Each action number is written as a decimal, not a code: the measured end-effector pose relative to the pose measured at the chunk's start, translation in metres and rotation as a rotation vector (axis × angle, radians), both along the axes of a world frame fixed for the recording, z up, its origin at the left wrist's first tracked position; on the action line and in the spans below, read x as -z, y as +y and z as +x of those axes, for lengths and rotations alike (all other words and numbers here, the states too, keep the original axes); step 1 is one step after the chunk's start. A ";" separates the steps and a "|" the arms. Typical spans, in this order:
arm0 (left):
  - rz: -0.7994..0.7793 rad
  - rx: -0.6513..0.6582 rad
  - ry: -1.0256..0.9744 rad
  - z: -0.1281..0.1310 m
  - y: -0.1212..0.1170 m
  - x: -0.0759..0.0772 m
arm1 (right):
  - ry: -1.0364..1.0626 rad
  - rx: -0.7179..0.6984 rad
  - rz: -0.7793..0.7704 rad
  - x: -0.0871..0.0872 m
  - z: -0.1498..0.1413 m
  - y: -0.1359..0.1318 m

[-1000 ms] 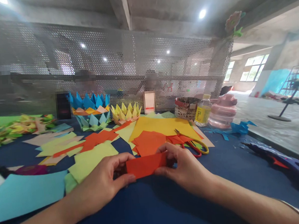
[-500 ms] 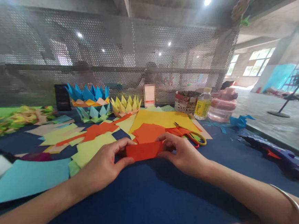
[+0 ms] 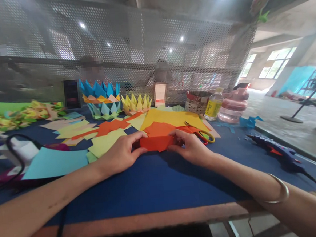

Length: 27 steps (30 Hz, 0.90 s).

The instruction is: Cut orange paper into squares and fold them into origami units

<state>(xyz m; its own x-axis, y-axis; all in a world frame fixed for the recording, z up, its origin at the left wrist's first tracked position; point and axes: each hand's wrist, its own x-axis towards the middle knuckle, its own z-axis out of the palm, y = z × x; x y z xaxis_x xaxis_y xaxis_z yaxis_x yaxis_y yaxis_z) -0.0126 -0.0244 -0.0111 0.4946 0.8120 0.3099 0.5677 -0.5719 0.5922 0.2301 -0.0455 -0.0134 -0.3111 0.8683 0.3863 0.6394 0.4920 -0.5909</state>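
A folded red-orange piece of paper is held up just above the blue tabletop. My left hand pinches its left end between thumb and fingers. At its right end my right hand grips it the same way; some of those fingertips are hidden behind the paper. Just beyond lie orange paper pieces on a larger yellow sheet. Scissors with yellow and red handles rest to the right of my right hand. Yellow-green sheets lie by my left hand.
Blue folded-paper crowns and a yellow paper crown stand at the back. Right of them are a round container, a yellow-labelled bottle and a pink jug. A corded glue gun lies right; a light-blue sheet lies left.
The view has tipped downward, so the table's front edge now shows. Both hands still hold the red-orange paper, which now shows a pointed part below its lower edge.
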 end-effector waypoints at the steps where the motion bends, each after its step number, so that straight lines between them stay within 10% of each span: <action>1: -0.004 0.008 -0.003 0.000 -0.001 -0.001 | -0.003 -0.001 0.000 0.000 0.000 0.000; 27: -0.218 0.038 -0.091 0.001 -0.005 -0.003 | -0.065 0.007 -0.028 -0.009 -0.001 -0.009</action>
<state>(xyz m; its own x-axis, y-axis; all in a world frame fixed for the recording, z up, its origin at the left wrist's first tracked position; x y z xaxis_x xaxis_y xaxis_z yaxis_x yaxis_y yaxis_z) -0.0121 -0.0292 -0.0080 0.5043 0.8457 0.1746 0.4863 -0.4453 0.7518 0.2294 -0.0550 -0.0040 -0.3285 0.8810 0.3405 0.6804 0.4708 -0.5616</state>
